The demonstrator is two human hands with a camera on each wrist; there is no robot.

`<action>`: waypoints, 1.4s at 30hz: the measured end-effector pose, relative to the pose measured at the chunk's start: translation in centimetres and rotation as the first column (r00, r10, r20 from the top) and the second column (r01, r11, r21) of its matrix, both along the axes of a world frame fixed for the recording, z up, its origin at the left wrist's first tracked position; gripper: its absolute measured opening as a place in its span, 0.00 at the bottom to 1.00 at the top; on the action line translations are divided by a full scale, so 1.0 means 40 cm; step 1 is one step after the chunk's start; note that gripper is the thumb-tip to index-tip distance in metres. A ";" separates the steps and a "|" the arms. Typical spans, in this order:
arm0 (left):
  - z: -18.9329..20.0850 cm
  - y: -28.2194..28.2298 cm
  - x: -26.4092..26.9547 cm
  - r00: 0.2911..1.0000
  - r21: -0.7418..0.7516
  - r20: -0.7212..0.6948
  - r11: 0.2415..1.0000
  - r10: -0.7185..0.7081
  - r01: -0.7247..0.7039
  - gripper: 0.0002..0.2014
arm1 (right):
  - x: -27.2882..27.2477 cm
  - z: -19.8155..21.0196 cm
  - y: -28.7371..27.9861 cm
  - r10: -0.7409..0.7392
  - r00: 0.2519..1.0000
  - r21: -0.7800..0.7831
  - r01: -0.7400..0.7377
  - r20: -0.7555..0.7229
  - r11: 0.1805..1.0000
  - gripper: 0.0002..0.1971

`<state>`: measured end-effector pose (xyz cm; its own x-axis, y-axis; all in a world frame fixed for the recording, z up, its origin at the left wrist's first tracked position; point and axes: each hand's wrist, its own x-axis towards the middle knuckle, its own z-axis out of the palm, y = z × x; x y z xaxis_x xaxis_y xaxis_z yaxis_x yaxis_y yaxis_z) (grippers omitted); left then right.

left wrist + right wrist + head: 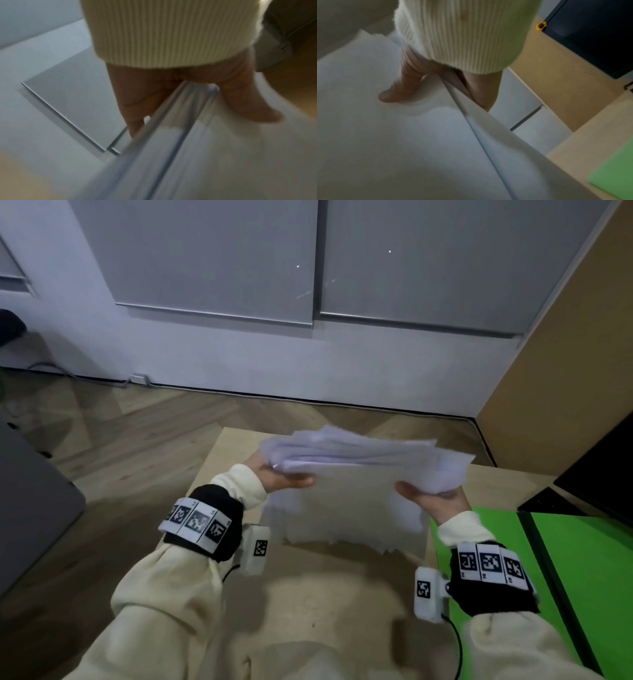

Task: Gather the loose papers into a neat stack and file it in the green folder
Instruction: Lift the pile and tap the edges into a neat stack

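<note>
A bundle of white papers (352,498) stands on edge above the small wooden table (318,604), its top edges fanned and uneven, the picture blurred. My left hand (277,477) grips its left side, thumb in front and fingers behind. On the other side my right hand (435,501) grips the bundle the same way. In the left wrist view my thumb (247,102) lies on the front sheet of the papers (223,162). The right wrist view shows my thumb (400,89) pressed on the papers (402,148). The green folder (582,570) lies open at the right.
A dark box-like object (596,470) sits beyond the folder at the table's right. A wooden panel (561,364) and a white wall with grey panels (308,268) stand behind. A grey surface (30,501) is at the left, over wood flooring.
</note>
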<state>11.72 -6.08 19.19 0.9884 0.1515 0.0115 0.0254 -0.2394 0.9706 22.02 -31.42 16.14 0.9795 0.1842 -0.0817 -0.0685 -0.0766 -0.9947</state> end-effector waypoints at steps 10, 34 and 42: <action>-0.005 -0.161 0.002 0.838 -0.252 0.245 0.866 0.488 -0.431 0.15 | -0.041 0.060 0.094 -0.255 0.959 0.422 0.183 0.122 0.888 0.20; -0.006 -0.163 0.053 0.562 -0.414 -0.010 0.508 0.827 -0.755 0.19 | -0.091 0.068 0.140 -0.547 0.802 0.305 0.472 0.240 0.827 0.16; -0.006 -0.151 0.046 0.554 -0.409 -0.021 0.499 0.832 -0.764 0.21 | -0.049 0.051 0.124 -0.599 0.768 0.313 0.525 0.227 0.792 0.09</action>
<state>13.57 -12.10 18.93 0.4283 0.9008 -0.0719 -0.1237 0.1373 0.9828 20.04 -26.46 18.18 0.8790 -0.4308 0.2046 0.2721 0.1007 -0.9570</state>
